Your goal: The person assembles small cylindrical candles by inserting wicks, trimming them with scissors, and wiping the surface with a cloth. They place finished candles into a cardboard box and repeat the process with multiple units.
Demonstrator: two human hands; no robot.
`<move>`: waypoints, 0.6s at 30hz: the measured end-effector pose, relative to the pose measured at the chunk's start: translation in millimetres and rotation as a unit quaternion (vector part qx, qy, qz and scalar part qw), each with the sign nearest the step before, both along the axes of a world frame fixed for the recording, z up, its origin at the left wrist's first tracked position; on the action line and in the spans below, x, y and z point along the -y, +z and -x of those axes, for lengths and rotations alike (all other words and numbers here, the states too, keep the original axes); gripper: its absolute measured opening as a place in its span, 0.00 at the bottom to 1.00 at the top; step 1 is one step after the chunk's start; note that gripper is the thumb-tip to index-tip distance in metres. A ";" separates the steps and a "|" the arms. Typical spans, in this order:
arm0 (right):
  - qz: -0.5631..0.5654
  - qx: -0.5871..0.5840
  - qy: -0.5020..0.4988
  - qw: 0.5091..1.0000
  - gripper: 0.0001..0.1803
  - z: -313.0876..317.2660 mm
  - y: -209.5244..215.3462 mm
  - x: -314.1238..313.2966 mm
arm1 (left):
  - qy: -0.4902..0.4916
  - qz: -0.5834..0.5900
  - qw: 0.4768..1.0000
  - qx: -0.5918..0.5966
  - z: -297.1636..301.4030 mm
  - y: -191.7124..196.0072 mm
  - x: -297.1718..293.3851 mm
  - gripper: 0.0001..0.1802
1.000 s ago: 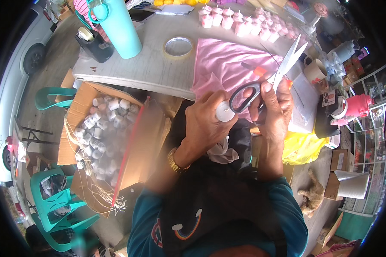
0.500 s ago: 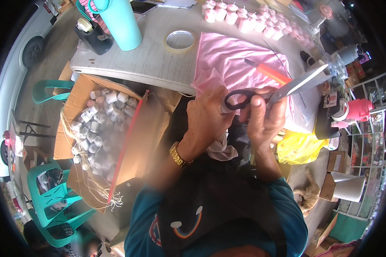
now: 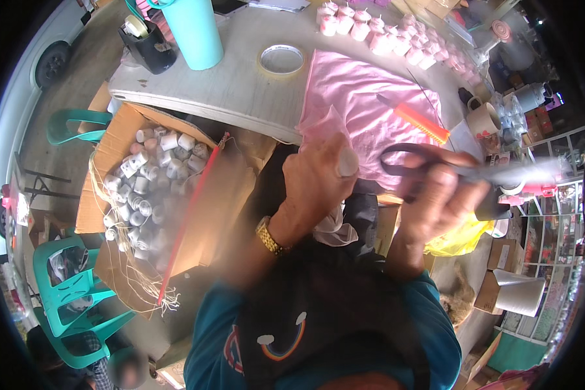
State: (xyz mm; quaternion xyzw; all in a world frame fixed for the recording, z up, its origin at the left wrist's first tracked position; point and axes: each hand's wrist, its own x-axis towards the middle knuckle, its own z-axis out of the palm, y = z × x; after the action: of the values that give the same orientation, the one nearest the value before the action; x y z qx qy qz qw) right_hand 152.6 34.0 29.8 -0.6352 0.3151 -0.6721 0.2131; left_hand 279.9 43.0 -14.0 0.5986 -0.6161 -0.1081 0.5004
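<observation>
1. The left hand is curled tight, with its fingers wrapped round a small white candle. One pale round end peeks out of the fist toward 3 o'clock. The rest is hidden, so its long way looks to run from 9 to 3, but I cannot tell for sure.
2. The right hand pinches the scissors around their middle. It is blurry, so I cannot tell just where each finger sits.
3. The scissors are at 3 o'clock from the candle, with a gap between. They lie long from 9 to 3: the dark loops point at the candle, and the blades point away from it. I cannot tell if the blades are spread.
4. The right hand is nearer to the scissors, and the left hand to the candle.
5. At 12 o'clock from the right hand, an orange-handled knife lies on the pink cloth on the worktop.
6. At 9 o'clock from the left hand is a cardboard box of white candles.
</observation>
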 end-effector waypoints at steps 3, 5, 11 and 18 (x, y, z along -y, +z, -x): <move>0.038 -0.156 -0.016 0.987 0.09 0.4 2.9 -2.5 | -0.007 0.029 1.000 -0.010 1.2 3.0 -2.9 0.12; -0.056 -0.212 0.030 0.975 0.06 0.1 5.8 -6.7 | -0.006 0.014 1.000 -0.012 1.0 4.0 -4.7 0.12; 0.048 -0.110 -0.023 0.992 0.07 -6.4 0.3 -2.3 | 0.002 0.008 1.000 0.016 -2.8 3.4 2.8 0.15; -0.207 0.166 0.094 0.960 0.11 15.8 3.0 31.5 | -0.034 0.025 0.998 -0.041 -3.3 9.8 -1.6 0.15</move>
State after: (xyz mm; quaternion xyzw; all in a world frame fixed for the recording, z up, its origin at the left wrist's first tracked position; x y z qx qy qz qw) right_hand 136.8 2.5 32.8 -0.4832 0.3460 -0.6655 0.4516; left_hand 283.2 44.7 -4.2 0.5597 -0.6176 -0.1346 0.5359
